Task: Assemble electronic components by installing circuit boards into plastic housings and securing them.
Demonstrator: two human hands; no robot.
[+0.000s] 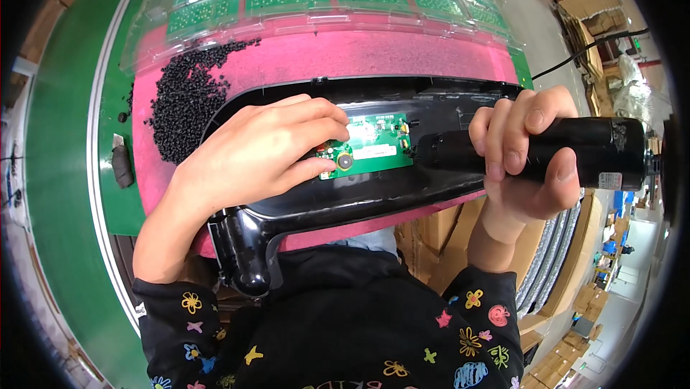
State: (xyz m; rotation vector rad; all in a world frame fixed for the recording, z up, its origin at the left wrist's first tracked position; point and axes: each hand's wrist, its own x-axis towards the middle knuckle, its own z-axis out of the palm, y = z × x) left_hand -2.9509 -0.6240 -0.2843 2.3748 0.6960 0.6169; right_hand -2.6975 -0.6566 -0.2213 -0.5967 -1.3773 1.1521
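A green circuit board (374,162) lies inside a long, shiny black plastic housing (302,208). My left hand (269,144) reaches over the housing's left part, its thumb and bent fingers gripping the board's left end beside a round dark component (345,162). In my right hand (532,148) is a black electric screwdriver (611,148), held nearly level with fingers wrapped round its body. Its nose points left at the board's right edge. The very tip is too dark against the housing to make out whether it touches a screw.
Beyond the housing, clear plastic trays (287,1) hold several green boards. A heap of small black screws (183,101) spreads over the pink mat (309,55) at the left. A dark wrapped roll (123,162) lies on the green table. Cardboard boxes (424,238) stand below right.
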